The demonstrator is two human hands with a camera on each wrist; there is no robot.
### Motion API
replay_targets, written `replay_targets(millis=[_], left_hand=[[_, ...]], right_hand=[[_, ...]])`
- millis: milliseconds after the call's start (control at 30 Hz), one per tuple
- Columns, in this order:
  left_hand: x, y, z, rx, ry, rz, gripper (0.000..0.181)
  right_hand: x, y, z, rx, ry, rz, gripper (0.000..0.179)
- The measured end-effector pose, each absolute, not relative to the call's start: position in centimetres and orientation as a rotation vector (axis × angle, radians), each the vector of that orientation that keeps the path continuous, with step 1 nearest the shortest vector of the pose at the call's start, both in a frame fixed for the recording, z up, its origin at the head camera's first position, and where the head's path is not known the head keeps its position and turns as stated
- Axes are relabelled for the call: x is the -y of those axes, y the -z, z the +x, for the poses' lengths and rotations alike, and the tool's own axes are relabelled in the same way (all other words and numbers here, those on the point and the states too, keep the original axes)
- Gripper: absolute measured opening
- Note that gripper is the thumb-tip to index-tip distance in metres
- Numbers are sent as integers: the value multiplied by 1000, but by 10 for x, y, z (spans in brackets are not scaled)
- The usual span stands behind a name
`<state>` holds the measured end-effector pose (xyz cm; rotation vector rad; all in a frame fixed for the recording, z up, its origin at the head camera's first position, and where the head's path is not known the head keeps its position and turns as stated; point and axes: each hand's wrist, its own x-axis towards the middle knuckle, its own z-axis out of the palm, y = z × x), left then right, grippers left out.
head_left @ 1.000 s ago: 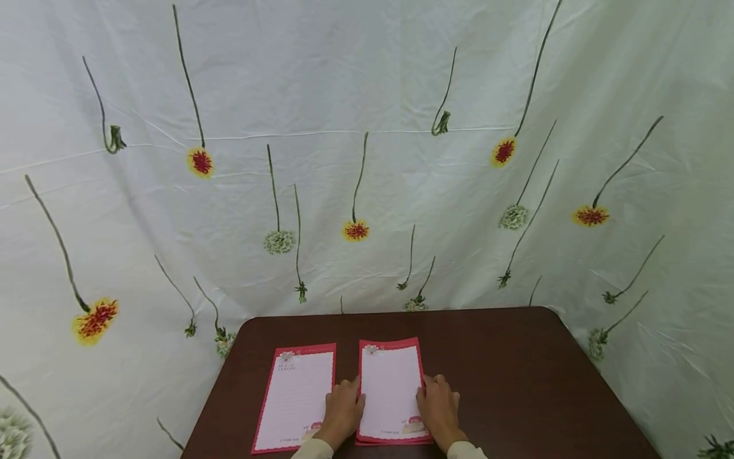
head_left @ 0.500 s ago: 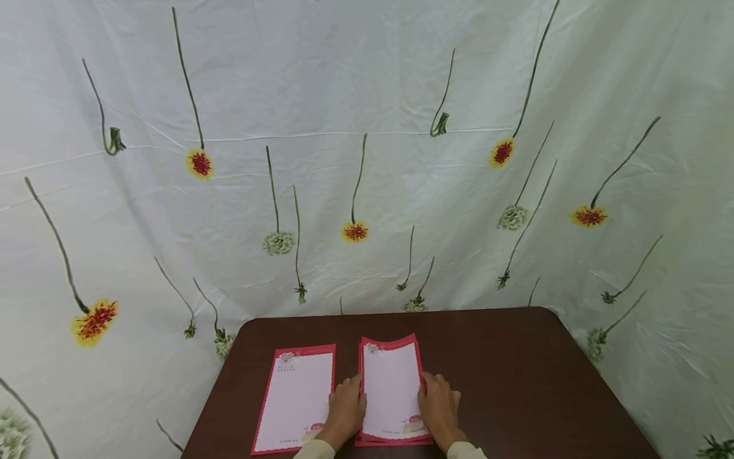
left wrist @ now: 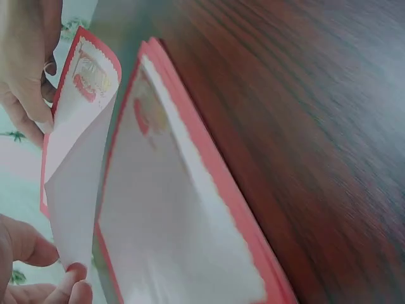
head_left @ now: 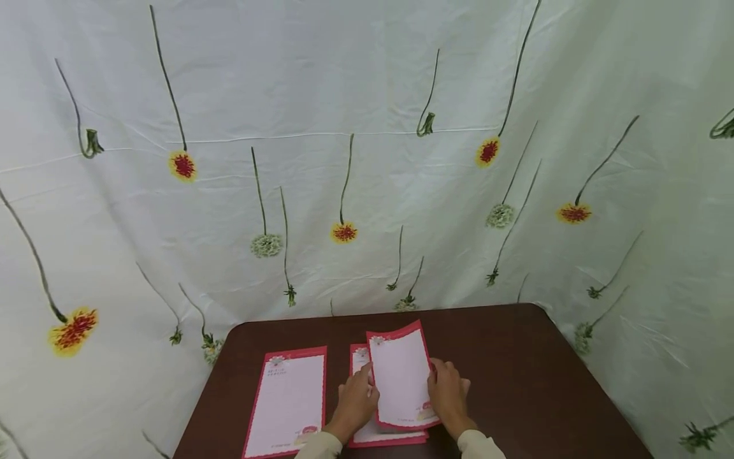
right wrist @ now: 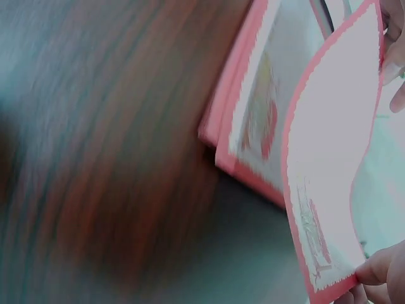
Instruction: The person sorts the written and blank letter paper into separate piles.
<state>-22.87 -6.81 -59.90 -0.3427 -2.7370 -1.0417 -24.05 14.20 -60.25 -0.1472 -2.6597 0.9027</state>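
Note:
A sheet of writing paper (head_left: 400, 376) with a red scalloped border, a flower at the top and a small printed picture at the bottom hangs raised over a stack. My left hand (head_left: 357, 401) pinches its left edge; my right hand (head_left: 450, 395) pinches its right edge. In both wrist views the sheet bows between the hands, clear of the stack. Beneath it lies the stack of matching sheets (left wrist: 171, 209), its red edges slightly uneven at one corner. To the left, a single matching sheet (head_left: 289, 401) with small marks near its top lies flat.
The dark brown wooden table (head_left: 516, 370) has rounded far corners and extends to the right of the hands. Behind it hangs a white curtain (head_left: 309, 95) printed with flowers and stems.
Both hands have lifted the top sheet off the stack and shifted it right, uncovering the stack's left side. The head view has turned slightly right.

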Motion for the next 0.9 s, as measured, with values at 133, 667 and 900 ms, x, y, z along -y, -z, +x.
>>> replay_targets(millis=[133, 667, 900], left_hand=[[55, 596, -232, 2752, 1090, -425, 52], [2, 602, -247, 2853, 1127, -562, 50], [-24, 601, -247, 2849, 1127, -643, 47]], right_hand=[[-158, 599, -241, 2645, -879, -157, 27], [-222, 587, -243, 2639, -836, -281, 30], [-246, 586, -239, 2647, -825, -346, 30]])
